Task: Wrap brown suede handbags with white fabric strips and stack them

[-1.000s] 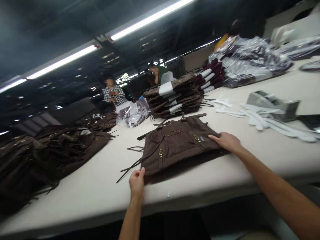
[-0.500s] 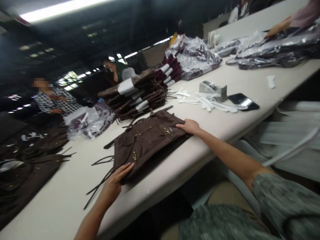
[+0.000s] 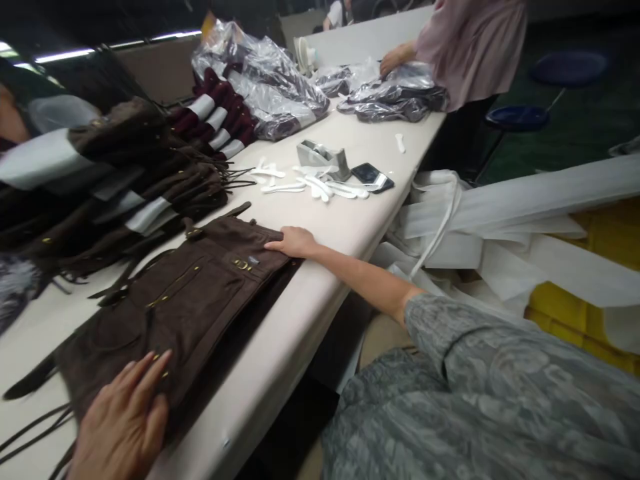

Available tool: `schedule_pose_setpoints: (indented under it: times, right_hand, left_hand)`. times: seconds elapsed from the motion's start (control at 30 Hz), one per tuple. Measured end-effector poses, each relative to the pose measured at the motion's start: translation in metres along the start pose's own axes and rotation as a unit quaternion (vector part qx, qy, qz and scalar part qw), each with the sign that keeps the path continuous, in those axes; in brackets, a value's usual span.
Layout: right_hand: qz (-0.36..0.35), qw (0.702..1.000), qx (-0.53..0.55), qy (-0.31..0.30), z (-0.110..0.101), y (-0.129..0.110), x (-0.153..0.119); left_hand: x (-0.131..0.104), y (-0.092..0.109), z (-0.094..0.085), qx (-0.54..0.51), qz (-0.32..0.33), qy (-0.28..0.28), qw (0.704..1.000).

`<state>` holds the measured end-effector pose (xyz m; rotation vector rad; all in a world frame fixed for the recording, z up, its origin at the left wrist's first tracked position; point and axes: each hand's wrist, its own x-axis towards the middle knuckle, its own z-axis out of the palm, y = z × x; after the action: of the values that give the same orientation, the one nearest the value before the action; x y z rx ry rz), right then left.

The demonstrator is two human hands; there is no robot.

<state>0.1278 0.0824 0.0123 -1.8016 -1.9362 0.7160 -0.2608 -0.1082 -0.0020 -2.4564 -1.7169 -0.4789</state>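
Observation:
A dark brown bag [image 3: 185, 300] with gold zips and buckles lies flat on the pale table [image 3: 280, 340], close to its front edge. At the bag's far right corner, my right hand [image 3: 299, 243] grips the edge between thumb and fingers. My left hand [image 3: 123, 417] rests on the bag's near left part, its fingers stretched out over the fabric. Thin dark straps stick out from the bag's left side.
Stacked brown bags [image 3: 165, 173] with white wraps stand behind, beside maroon ones [image 3: 220, 117] and plastic-wrapped ones [image 3: 280, 80]. A tape dispenser [image 3: 325, 159], white strips [image 3: 317, 187] and a phone [image 3: 373, 176] lie farther right. A person in pink [image 3: 470, 50] touches wrapped bags.
The view has turned right and come closer to the bag. My left hand has gone from holding the bag's near edge to lying spread on top. My right hand keeps its corner grip.

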Motion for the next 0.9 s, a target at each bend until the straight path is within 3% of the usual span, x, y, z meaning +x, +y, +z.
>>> schedule_pose_setpoints:
  times: [0.17, 0.33, 0.43, 0.53, 0.63, 0.73, 0.8, 0.9]
  right_hand:
    - [0.018, 0.999, -0.036, 0.005, -0.001, -0.002, -0.005]
    - [0.013, 1.000, -0.025, 0.004, -0.003, 0.001, -0.005]
    - [-0.006, 0.980, 0.186, -0.067, -0.012, 0.001, -0.012]
    - [-0.023, 0.890, 0.430, -0.147, -0.037, -0.012, -0.015]
    - [-0.080, 0.827, 0.546, -0.111, -0.081, -0.056, -0.012]
    - [-0.193, 0.791, 0.579, -0.044, -0.137, -0.133, -0.018]
    - [-0.276, 0.811, 0.515, 0.018, -0.170, -0.193, -0.027]
    - [-0.370, 0.861, 0.343, 0.067, -0.196, -0.278, -0.039]
  left_hand:
    - [-0.033, 0.051, -0.013, 0.106, -0.071, -0.027, 0.992]
    - [-0.041, 0.060, -0.014, 0.154, -0.069, -0.036, 0.985]
    - [-0.044, 0.057, -0.014, 0.186, -0.051, -0.026, 0.981]
    - [-0.046, 0.063, -0.007, 0.205, -0.040, 0.007, 0.978]
    - [-0.037, 0.089, 0.005, 0.165, -0.041, 0.074, 0.983]
    - [-0.009, 0.133, 0.017, 0.022, -0.093, 0.162, 0.982]
    - [0.019, 0.166, 0.019, -0.110, -0.174, 0.204, 0.957]
    - [0.066, 0.216, 0.012, -0.288, -0.312, 0.233, 0.875]
